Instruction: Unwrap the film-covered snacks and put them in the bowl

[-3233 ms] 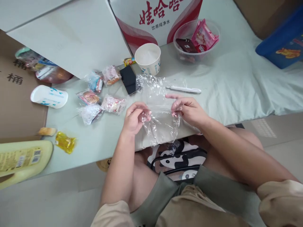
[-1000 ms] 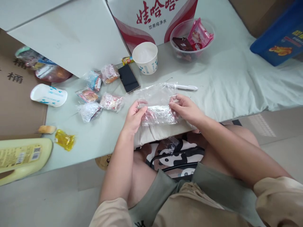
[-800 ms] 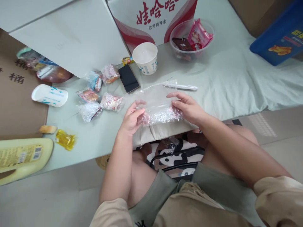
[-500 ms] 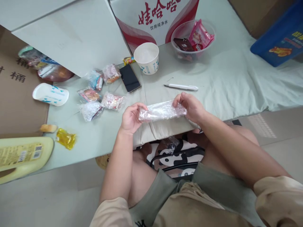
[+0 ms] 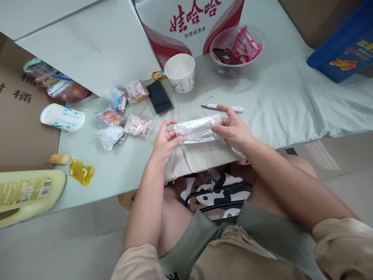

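A strip of clear plastic film point(image 5: 198, 130), folded lengthwise and crinkled, is stretched between my hands above the table's near edge. My left hand point(image 5: 166, 142) pinches its left end between thumb and fingers. At the other end, my right hand point(image 5: 234, 128) grips the film with the thumb in front, while the index finger points out over a white craft knife point(image 5: 215, 107) lying on the cloth. Several wrapped snacks point(image 5: 139, 126) lie left of my left hand. Beyond them are a black phone point(image 5: 159, 97) and an upright paper cup point(image 5: 180, 74).
A clear plastic bowl point(image 5: 214, 64) of packaged snacks stands at the back, before a white and red carton point(image 5: 186, 46). At left lie a tipped paper cup point(image 5: 62, 116), a yellow wrapper point(image 5: 81, 171) and a pale yellow jug point(image 5: 32, 190). A blue container point(image 5: 340, 50) stands at right.
The film has risen slightly away from me and its face has turned. My left thumb now presses on its front, and my right index finger has lifted and extended.
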The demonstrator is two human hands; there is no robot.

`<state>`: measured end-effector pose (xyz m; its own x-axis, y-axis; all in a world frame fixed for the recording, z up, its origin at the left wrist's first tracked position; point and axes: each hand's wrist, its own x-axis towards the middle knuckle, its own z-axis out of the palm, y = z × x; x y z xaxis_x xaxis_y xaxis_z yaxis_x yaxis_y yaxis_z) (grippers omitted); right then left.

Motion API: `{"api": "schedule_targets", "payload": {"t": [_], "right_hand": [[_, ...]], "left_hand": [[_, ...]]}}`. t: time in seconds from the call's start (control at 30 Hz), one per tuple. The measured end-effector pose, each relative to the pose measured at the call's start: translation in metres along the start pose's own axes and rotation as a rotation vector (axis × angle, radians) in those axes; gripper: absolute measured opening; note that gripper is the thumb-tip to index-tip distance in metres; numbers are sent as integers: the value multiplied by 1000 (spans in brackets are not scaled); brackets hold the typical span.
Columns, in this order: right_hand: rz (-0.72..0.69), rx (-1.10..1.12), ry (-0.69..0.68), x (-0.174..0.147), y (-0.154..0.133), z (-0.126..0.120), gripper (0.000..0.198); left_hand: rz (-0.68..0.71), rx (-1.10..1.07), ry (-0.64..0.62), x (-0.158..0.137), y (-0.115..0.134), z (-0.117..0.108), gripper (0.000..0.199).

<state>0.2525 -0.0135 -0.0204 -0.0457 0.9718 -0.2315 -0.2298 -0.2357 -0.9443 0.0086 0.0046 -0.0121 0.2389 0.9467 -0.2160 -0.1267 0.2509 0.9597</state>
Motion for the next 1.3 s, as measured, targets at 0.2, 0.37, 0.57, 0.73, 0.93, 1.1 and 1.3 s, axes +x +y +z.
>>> {"api": "schedule_targets", "payload": {"t": [0.2, 0.37, 0.57, 0.73, 0.93, 1.1, 1.3], "right_hand": [[-6, 161, -138, -2, -11, 1, 29], [75, 246, -141, -2, -9, 5, 26], [364, 219, -410, -13, -1, 21, 47], [300, 90, -601, -19, 3, 27, 29], [-70, -172, -214, -16, 6, 26, 24], [-17, -201, -272, -16, 5, 22, 27], [-20, -76, -264, -15, 5, 21, 32]], "left_hand": [[68, -45, 103, 6, -2, -1, 39], [160, -118, 19, 2, 1, -1, 47], [160, -72, -45, 0, -6, 12, 44], [154, -71, -7, 1, -5, 17, 33], [-3, 6, -177, -3, -7, 20, 44], [19, 303, -63, -4, -15, 23, 32], [3, 145, -31, -6, -11, 23, 37]]}}
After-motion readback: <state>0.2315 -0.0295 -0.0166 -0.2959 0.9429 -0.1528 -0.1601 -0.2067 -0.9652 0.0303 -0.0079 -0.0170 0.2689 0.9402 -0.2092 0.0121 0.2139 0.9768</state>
